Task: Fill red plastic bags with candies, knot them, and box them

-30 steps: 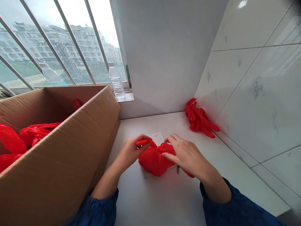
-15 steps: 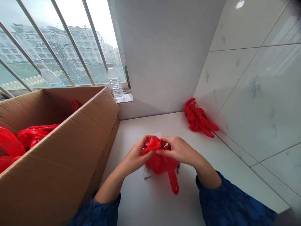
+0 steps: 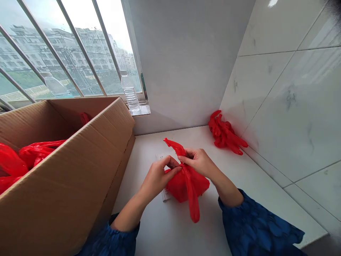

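Note:
A red plastic bag (image 3: 178,188) sits on the white tabletop in front of me, gathered at its neck. One twisted handle points up and away, and another hangs down toward me. My left hand (image 3: 162,174) pinches the gathered neck from the left, thumb and forefinger together. From the right, my right hand (image 3: 197,160) grips the bag at the base of the upper handle. What the bag holds is hidden. A printed paper (image 3: 165,195) lies partly under the bag.
On the left stands a large cardboard box (image 3: 80,160) with red plastic bags (image 3: 34,153) inside. More crumpled red bags (image 3: 226,133) lie by the tiled wall. A clear plastic bottle (image 3: 130,92) stands on the sill of the barred window.
The bunched top of the bag has become an upright twisted handle, with the other handle hanging nearer the middle. Both hands have shifted slightly and still grip the neck.

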`<state>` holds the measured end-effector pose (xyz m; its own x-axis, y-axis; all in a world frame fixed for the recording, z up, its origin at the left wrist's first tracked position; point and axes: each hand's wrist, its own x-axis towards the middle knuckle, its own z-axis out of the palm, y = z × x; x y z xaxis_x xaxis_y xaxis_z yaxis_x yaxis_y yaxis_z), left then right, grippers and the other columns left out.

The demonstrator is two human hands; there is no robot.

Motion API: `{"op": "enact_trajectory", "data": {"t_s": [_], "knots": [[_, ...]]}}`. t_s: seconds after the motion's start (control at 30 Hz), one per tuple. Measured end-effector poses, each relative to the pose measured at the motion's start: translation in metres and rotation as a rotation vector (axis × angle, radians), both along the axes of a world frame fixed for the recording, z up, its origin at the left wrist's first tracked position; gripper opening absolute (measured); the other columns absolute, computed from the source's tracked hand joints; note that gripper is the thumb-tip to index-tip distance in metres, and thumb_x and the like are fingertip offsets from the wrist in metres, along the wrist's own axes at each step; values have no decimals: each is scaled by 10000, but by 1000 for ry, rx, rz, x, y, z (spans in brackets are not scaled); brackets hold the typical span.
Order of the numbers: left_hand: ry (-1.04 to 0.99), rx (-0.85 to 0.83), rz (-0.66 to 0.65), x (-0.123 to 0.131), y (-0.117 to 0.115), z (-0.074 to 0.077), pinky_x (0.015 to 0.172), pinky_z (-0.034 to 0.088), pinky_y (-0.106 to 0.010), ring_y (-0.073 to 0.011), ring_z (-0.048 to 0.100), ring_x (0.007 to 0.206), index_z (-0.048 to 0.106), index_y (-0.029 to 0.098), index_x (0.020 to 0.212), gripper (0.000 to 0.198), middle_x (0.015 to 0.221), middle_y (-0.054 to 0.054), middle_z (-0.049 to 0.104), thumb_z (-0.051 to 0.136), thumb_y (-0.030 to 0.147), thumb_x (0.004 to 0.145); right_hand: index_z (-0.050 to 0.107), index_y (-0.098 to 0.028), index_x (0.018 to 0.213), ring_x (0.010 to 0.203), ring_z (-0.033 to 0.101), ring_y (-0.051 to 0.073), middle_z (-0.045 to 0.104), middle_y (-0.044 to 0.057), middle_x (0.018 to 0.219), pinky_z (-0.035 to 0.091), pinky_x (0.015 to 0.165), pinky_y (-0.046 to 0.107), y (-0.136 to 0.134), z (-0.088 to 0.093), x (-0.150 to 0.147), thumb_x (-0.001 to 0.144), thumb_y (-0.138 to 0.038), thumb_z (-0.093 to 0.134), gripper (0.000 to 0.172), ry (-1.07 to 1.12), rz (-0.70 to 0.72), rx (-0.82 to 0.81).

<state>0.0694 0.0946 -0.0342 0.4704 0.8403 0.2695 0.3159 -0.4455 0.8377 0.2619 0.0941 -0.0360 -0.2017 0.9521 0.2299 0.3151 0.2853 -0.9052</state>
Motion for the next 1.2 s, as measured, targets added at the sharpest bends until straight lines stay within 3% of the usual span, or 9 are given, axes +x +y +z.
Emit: {"op": "enact_trajectory", "data": {"t_s": [0.27,0.37,0.47,0.53,0.6,0.7,0.83,1.03,1.2], "knots": [[11,-86,-96,-10,5,8,681,435,-250,-156,567,743,625,201,809,155,793,-9,645,623,317,911,568,-192,654,649,486,122,525,-46,643,359,609,235,2,-2,-8,874,-353,589,273,-74,-156,124],[-32,-218,-88,-13,6,4,624,427,-238,-155,549,715,626,200,876,213,813,-19,622,595,405,926,608,-190,715,632,511,123,559,-38,666,389,593,235,0,-3,-11,887,-414,600,282,3,-74,95],[-32,-197,-62,-15,8,-3,655,461,-256,-185,582,769,655,229,1061,273,909,-42,646,686,411,860,676,-183,853,635,569,134,613,-22,690,447,611,245,0,-1,-10,936,-468,541,326,52,25,44],[-5,-76,-51,-15,11,-8,738,485,-294,-231,605,874,682,260,1099,328,1010,-66,667,762,341,791,701,-192,992,749,632,155,680,6,805,487,687,263,-2,3,-6,965,-457,504,331,13,18,74],[59,49,-8,-15,14,-12,778,479,-314,-258,605,925,718,273,1016,235,1049,-75,676,758,292,785,666,-209,1177,952,659,184,712,48,1026,510,813,303,-5,7,0,970,-450,512,353,-75,-8,118],[158,106,73,-15,14,-20,752,465,-323,-257,609,873,719,260,943,121,975,-74,680,670,340,867,478,-212,1442,1302,519,248,554,122,1417,432,1063,407,-13,4,9,882,-524,643,662,-261,52,108],[185,140,219,-15,-2,-46,949,442,-434,-319,601,1089,655,248,1169,311,1176,-112,659,616,418,912,208,-217,1584,1506,221,298,246,141,1635,207,1220,510,-25,-26,3,721,-617,765,1103,-467,188,10],[413,285,138,-17,-18,-97,1170,253,-538,-345,438,1377,555,211,1346,421,1439,-149,539,543,377,959,124,-130,1596,1530,118,306,143,175,1649,87,1240,542,-28,-81,-24,683,-610,768,1216,-653,129,-12],[602,373,137,-20,-8,-116,1191,245,-534,-308,386,1431,470,198,1433,473,1507,-140,480,468,387,1000,152,-87,1587,1531,104,313,135,173,1649,70,1243,543,-22,-98,-26,715,-693,687,1188,-684,124,16]]}}
